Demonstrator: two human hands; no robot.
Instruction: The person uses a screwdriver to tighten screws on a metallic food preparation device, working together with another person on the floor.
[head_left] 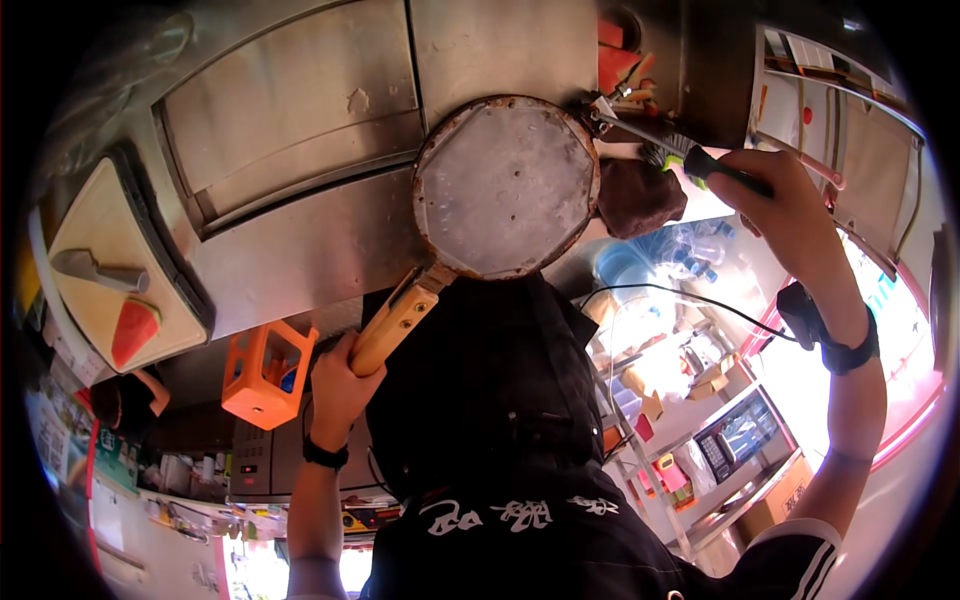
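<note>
A round, flat metal pan or plate [508, 190] with a rusty rim lies tilted on the steel counter in front of me. My left hand [343, 392] is closed around its wooden handle [395, 320]. From the upper right, my right hand [785, 205] grips the dark handle of what looks like a screwdriver [715, 170]. Its metal shaft reaches to a small bracket [600, 112] at the plate's right edge. Whether the tip touches a screw is too small to tell. A dark brown cloth-like lump [642, 198] lies against the plate's right side.
At the left, a cutting board [85, 260] holds a knife [98, 268] and a watermelon piece [135, 330]. An orange plastic holder [268, 375] hangs by the counter edge. A bristled brush [668, 150] sits behind the cloth. A black cable [690, 297] crosses near shelves [690, 520].
</note>
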